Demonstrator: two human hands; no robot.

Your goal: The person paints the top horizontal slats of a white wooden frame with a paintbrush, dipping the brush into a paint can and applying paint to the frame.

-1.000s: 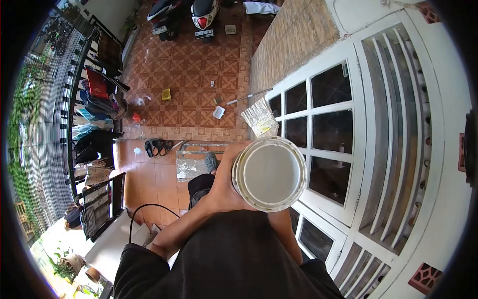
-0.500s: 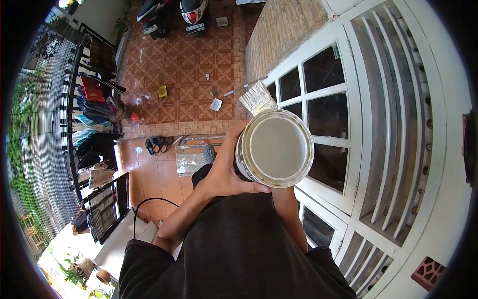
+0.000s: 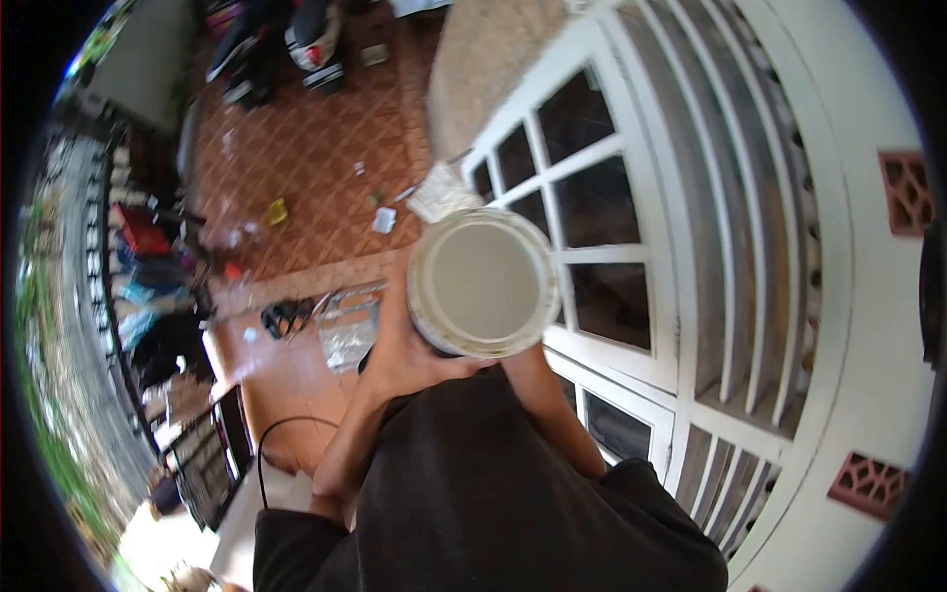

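Observation:
An open paint can (image 3: 485, 284), full of pale off-white paint and smeared around its rim, is right in front of my chest. My left hand (image 3: 409, 340) wraps around its left side, thumb along the near edge and fingers going behind it. My right forearm (image 3: 554, 409) reaches up to the can from below; the hand itself is hidden behind the can. From the can's far side sticks out a wide whitish paintbrush (image 3: 442, 192), its bristles pointing away from me and its handle out of sight.
White-framed glass doors (image 3: 592, 197) stand close on my right. A paint-stained step stool (image 3: 347, 340) and black sandals (image 3: 284, 318) are on the floor ahead. Clothes (image 3: 148, 286) hang on a left-hand rack. Parked motorbikes (image 3: 314, 44) stand farther off.
My view has turned and shifted, so the can, the brush and the doors now appear farther left. My left hand keeps its hold on the can.

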